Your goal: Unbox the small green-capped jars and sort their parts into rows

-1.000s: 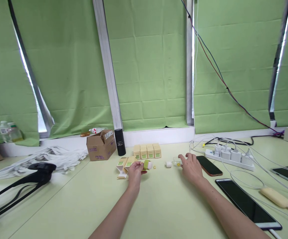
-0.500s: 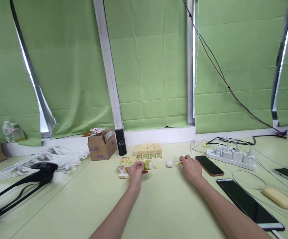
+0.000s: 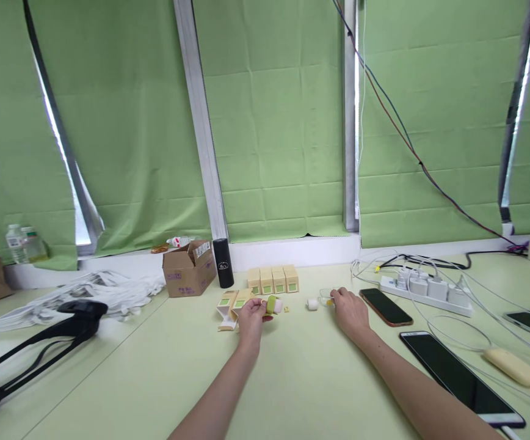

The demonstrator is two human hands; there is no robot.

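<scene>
Two bare hands (image 3: 250, 321) and four closed beige cardboard boxes (image 3: 265, 281) show at lower centre. Three flat, black-screened phones (image 3: 386, 307) lie lower right.

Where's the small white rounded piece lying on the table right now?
In the head view, the small white rounded piece lies right of centre on the pale green table, between left hand and right hand, just left of the clear plastic piece.

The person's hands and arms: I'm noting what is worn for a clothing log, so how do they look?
The left hand and right hand are ungloved. The left forearm and right forearm are slim and bare, with no sleeve, watch or bracelet visible. No rings show, but some fingers are hidden; nail details are too small to judge.
</scene>
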